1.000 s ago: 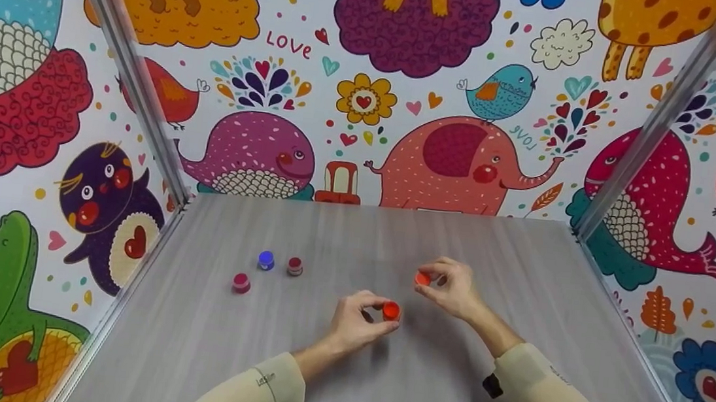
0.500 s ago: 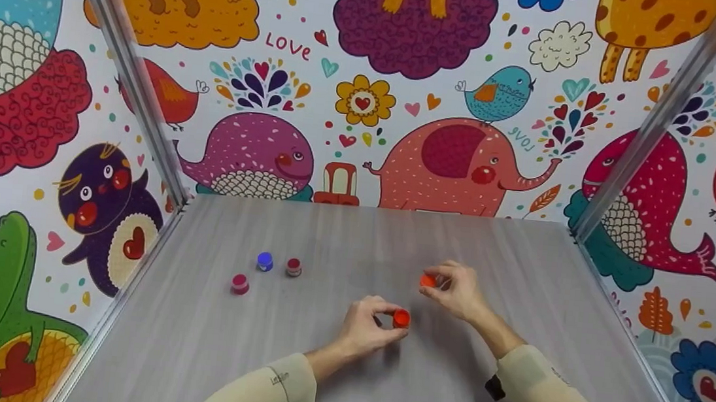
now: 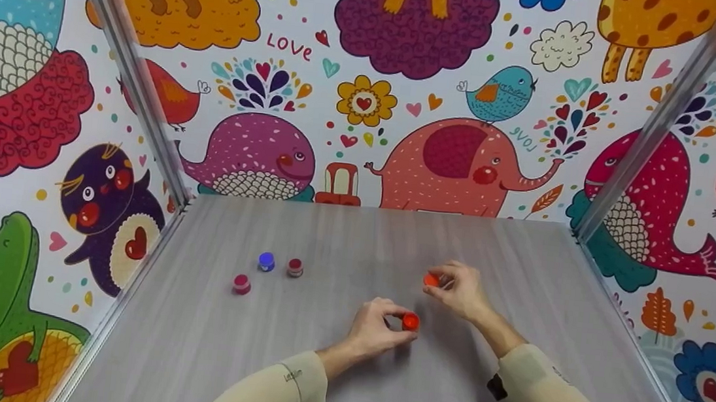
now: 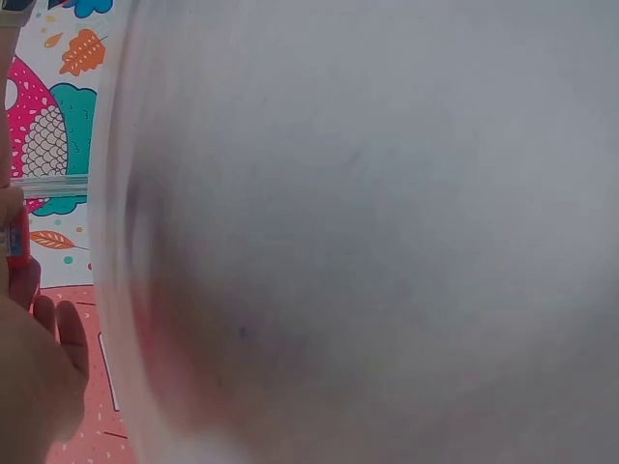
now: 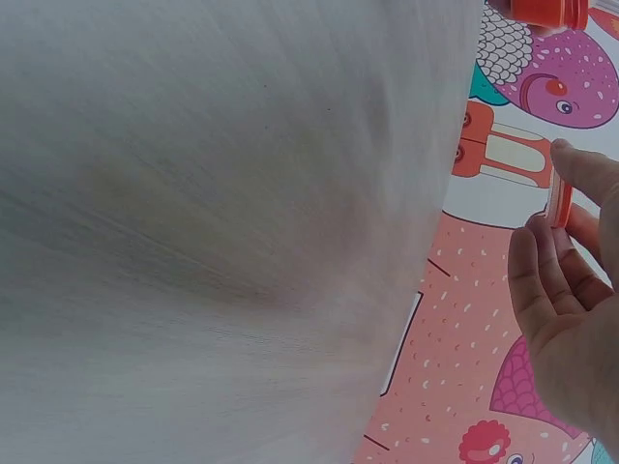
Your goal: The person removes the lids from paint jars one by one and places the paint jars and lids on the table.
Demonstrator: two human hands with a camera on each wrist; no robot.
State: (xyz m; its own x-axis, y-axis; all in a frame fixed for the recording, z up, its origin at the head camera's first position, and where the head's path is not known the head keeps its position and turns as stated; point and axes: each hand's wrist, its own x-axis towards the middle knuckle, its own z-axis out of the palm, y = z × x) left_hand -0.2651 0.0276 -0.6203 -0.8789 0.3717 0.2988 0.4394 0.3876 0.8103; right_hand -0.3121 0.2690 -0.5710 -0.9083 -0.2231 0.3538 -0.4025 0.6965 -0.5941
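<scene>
Starting at your far left on the bench (image 3: pixel 185 355), you've got three little jars standing well apart from your hands, around 9 to 10 o'clock from the left one. The pink jar (image 3: pixel 241 284) sits at 7 o'clock from the blue jar (image 3: pixel 267 261), and the dark red jar (image 3: pixel 295 267) is at 3 o'clock from it, just beside. They look capped, and I'd guess that spot simply keeps them out of your elbow room.

Next, your left hand (image 3: pixel 378 328) has thumb and fingers curled round the sides of the red jar (image 3: pixel 410 322). Its mouth faces up and looks uncapped, so that side grip probably keeps the top free and the contents in.

At 2 o'clock from there, your right hand (image 3: pixel 459 291) pinches the orange lid (image 5: pixel 559 198) by its edge, other fingers loose. Lid's at 1 o'clock from the jar, apart; an edge pinch should make it easy to turn.
</scene>
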